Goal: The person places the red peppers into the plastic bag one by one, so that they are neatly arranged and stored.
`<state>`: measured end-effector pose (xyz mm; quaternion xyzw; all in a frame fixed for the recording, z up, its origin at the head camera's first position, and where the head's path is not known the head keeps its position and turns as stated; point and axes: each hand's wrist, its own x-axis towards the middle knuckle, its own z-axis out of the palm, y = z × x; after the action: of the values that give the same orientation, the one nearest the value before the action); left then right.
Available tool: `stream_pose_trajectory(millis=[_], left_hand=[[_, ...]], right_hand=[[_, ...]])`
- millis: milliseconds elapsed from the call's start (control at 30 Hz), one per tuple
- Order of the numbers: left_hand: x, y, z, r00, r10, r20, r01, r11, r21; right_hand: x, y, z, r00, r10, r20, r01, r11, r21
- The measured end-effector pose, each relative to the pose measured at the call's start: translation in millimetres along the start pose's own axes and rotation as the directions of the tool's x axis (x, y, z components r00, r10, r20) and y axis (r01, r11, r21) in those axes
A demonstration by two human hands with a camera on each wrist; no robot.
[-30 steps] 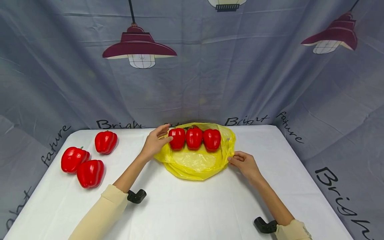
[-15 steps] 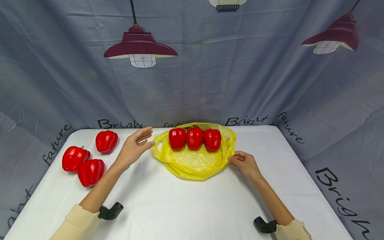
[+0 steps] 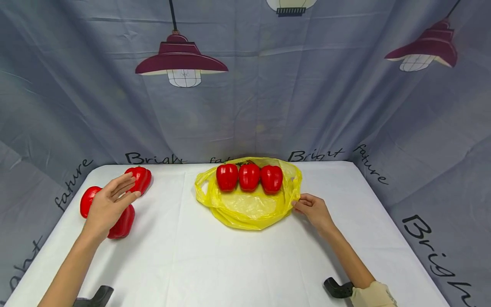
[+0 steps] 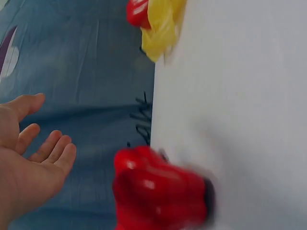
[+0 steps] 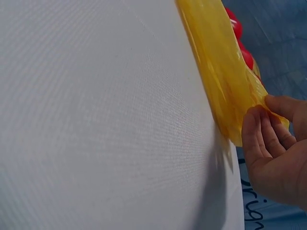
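My left hand (image 3: 108, 207) is over the group of red bell peppers at the table's left, fingers loosely bent and holding nothing. It partly hides the left pepper (image 3: 89, 200) and the front pepper (image 3: 122, 224); the back pepper (image 3: 141, 179) shows beyond its fingertips. In the left wrist view a blurred red pepper (image 4: 158, 191) sits apart from the hand (image 4: 36, 163). With thumb and fingers my right hand (image 3: 312, 209) pinches the right edge of a yellow plastic bag (image 3: 245, 215). Three red bell peppers (image 3: 249, 177) stand in a row in the bag's open mouth.
A white cloth covers the table (image 3: 230, 264). Behind it and along the sides hangs a grey-blue curtain (image 3: 245, 106) printed with lamps and lettering. Black wrist mounts (image 3: 339, 288) sit on both forearms.
My left hand has left the bag's left side and travelled left and toward me, over the loose peppers. The bag's left handle loop now shows. My right hand stays at the bag's edge.
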<state>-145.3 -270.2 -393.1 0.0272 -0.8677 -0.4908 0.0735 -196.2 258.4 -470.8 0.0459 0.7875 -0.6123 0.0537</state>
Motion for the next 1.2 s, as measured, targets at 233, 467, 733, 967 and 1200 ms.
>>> stream_pose_trajectory(millis=[233, 467, 733, 967, 1200], left_hand=[[-26.2, -38.6, -30.0, 0.989, -0.110, -0.101, 0.116, 0.991, 0.065], [-46.9, -69.2, -45.8, 0.947, -0.300, -0.117, 0.313, 0.943, 0.111], [-51.5, -85.1, -43.9, 0.934, -0.348, -0.078, 0.354, 0.929, 0.106], [-47.5, -88.3, -36.8, 0.935, -0.347, -0.073, 0.353, 0.930, 0.102], [-43.2, -87.3, -29.5, 0.923, -0.374, -0.093, 0.383, 0.917, 0.109]], right_hand=[[-0.2, 1.1, -1.3, 1.000, 0.001, -0.002, -0.001, 1.000, 0.008], [-0.4, 1.5, -2.3, 1.000, 0.003, -0.003, -0.003, 1.000, -0.001], [-2.2, 2.8, -3.3, 1.000, 0.006, -0.012, -0.006, 1.000, 0.001], [-2.5, 3.1, -3.4, 1.000, 0.004, -0.020, -0.004, 1.000, 0.003], [-3.6, 1.9, -2.6, 1.000, 0.008, -0.017, -0.008, 1.000, 0.011]])
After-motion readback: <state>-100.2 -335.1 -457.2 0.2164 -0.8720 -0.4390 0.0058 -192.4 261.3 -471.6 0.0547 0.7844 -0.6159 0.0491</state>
